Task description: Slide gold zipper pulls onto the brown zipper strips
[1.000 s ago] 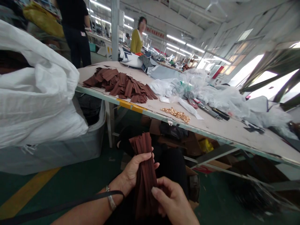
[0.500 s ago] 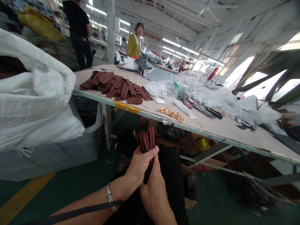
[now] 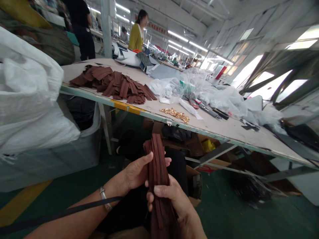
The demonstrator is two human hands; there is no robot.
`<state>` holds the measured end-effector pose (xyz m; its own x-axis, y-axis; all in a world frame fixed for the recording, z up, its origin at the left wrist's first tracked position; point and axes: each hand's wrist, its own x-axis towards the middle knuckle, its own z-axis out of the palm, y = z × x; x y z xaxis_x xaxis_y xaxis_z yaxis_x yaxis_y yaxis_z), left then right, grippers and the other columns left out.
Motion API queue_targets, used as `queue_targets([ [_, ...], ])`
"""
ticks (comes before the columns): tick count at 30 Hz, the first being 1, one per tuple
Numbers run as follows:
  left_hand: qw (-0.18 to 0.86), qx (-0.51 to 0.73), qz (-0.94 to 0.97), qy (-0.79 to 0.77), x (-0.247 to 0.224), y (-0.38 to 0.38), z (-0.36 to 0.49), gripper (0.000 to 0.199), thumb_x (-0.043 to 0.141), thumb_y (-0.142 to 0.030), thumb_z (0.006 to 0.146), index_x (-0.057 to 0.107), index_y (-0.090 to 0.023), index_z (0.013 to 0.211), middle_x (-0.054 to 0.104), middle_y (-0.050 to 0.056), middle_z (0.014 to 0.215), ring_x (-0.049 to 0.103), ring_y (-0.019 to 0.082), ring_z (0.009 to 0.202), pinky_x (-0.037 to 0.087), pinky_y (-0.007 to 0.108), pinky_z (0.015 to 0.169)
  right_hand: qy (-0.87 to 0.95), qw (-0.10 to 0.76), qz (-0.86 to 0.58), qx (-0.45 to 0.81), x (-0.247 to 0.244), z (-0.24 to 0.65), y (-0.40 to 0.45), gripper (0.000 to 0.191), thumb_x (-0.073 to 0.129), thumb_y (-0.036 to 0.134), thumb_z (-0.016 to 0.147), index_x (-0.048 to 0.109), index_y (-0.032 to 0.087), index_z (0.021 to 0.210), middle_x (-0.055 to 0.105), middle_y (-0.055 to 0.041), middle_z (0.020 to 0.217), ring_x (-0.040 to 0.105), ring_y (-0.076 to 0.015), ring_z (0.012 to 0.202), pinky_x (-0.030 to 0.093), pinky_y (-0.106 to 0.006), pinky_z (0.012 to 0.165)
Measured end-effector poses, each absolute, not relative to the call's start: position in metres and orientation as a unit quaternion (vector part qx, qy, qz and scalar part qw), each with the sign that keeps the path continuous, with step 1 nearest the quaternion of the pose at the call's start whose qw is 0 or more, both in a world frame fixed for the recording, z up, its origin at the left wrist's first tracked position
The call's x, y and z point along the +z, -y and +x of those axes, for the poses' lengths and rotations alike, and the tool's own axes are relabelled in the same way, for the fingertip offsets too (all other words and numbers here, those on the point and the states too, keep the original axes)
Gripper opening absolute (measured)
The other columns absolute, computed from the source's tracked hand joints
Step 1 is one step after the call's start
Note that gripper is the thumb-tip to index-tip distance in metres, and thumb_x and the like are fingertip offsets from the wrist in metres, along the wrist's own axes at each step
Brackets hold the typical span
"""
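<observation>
A bundle of brown zipper tapes (image 3: 157,166) stands upright over my lap, its strips bunched side by side, some with a darker line along the middle. My left hand (image 3: 136,172) grips the upper part, thumb along the near side and fingertips showing behind the far side. Lower down, my right hand (image 3: 175,196) is closed around the same bundle with its thumb pressed across the front. On the table beyond lies a loose heap of the same brown tapes (image 3: 116,83). Small gold metal pieces (image 3: 175,114) form a pile near the table edge.
The table (image 3: 214,127) runs across in front of me. Clear plastic bags (image 3: 224,99) and a black-and-grey tool (image 3: 208,111) lie on it. At left, a white sack (image 3: 30,99) rests on a grey bin (image 3: 82,149). Cardboard boxes (image 3: 193,181) stand beneath the table. Two people are farther back.
The bundle has turned so its strips show their flat faces and more length. My right hand has come round to its front, and my left thumb has shifted to its side.
</observation>
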<state>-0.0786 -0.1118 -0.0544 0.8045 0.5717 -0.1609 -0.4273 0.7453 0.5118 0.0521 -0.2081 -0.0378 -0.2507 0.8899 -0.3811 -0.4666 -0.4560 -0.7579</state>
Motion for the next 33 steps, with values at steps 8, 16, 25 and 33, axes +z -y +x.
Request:
queue_targets([
  [8, 0.938, 0.235, 0.167, -0.195, -0.075, 0.132, -0.074, 0.028, 0.066, -0.013, 0.075, 0.067, -0.013, 0.103, 0.075, 0.008, 0.080, 0.071, 0.025, 0.087, 0.053, 0.036, 0.077, 0.312, 0.405, -0.466, 0.723, -0.051, 0.042, 0.232, 0.038, 0.075, 0.038, 0.071, 0.068, 0.010, 0.095, 0.069, -0.0068, 0.079, 0.063, -0.0170, 0.067, 0.049, -0.027, 0.062],
  [16, 0.954, 0.220, 0.132, -0.156, -0.083, 0.144, -0.072, 0.029, 0.070, -0.010, 0.068, 0.068, -0.012, 0.097, 0.069, 0.002, 0.070, 0.067, 0.016, 0.063, 0.054, 0.040, 0.078, 0.494, 0.382, -0.655, 0.425, -0.018, 0.100, 0.209, 0.029, 0.065, 0.040, 0.084, 0.070, 0.014, 0.095, 0.069, -0.0045, 0.084, 0.062, -0.0182, 0.076, 0.049, -0.028, 0.067],
  [25, 0.959, 0.187, 0.167, -0.133, -0.082, 0.147, -0.065, 0.032, 0.068, -0.007, 0.065, 0.070, -0.012, 0.096, 0.070, 0.003, 0.075, 0.066, 0.015, 0.064, 0.055, 0.038, 0.075, 0.531, 0.443, -0.619, 0.373, -0.017, 0.083, 0.153, 0.035, 0.065, 0.042, 0.083, 0.066, 0.014, 0.105, 0.073, -0.0089, 0.096, 0.068, -0.0237, 0.087, 0.054, -0.038, 0.080],
  [33, 0.963, 0.175, 0.174, -0.111, -0.089, 0.147, -0.068, 0.035, 0.070, -0.010, 0.062, 0.070, -0.013, 0.096, 0.071, 0.005, 0.079, 0.068, 0.018, 0.068, 0.053, 0.040, 0.078, 0.745, 0.269, -0.529, 0.305, 0.006, 0.090, 0.142, 0.042, 0.049, 0.039, 0.095, 0.055, 0.022, 0.134, 0.058, -0.0072, 0.136, 0.051, -0.0263, 0.126, 0.035, -0.043, 0.109],
])
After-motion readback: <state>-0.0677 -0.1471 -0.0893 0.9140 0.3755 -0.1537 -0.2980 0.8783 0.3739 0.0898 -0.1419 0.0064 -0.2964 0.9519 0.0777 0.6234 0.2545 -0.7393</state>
